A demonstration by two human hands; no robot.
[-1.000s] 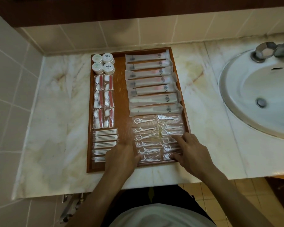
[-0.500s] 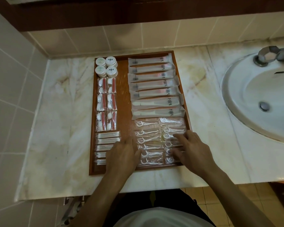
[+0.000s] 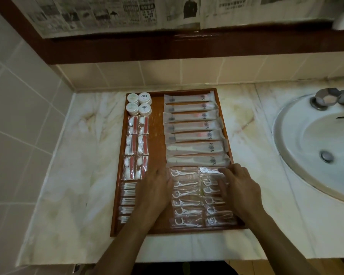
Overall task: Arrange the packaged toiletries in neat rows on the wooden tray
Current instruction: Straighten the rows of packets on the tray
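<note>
A wooden tray (image 3: 157, 135) is lying on a marble counter (image 3: 77, 155), its long side running away from the person. To its right a white sink (image 3: 316, 147) with a metal tap (image 3: 330, 98) is sitting in the counter. Newspaper sheets (image 3: 111, 12) are covering the wall above a dark wooden ledge.

Tray contents, far to near. Left side: four small round white jars (image 3: 139, 104) standing in a two-by-two block; below them six clear packets with red and white contents (image 3: 136, 147), in two columns of three; below those a column of cotton swab packets (image 3: 127, 201). Right side: seven long white sachets (image 3: 193, 130) lying crosswise, stacked one below another and slightly fanned at their right ends; below them clear packets of floss picks (image 3: 187, 199) in two columns, reaching the near rim.

The left hand (image 3: 155, 191) is lying flat on the tray between the swab column and the floss picks, fingers straight and together, their right edge touching the left column of floss packets. It is holding nothing.

The right hand (image 3: 240, 189) is resting over the right floss column, fingers bent down, with fingertips (image 3: 223, 172) pressing on the top packets there. Whether it is pinching a packet or only pressing on it, I cannot tell; the hand is hiding the contact.
</note>
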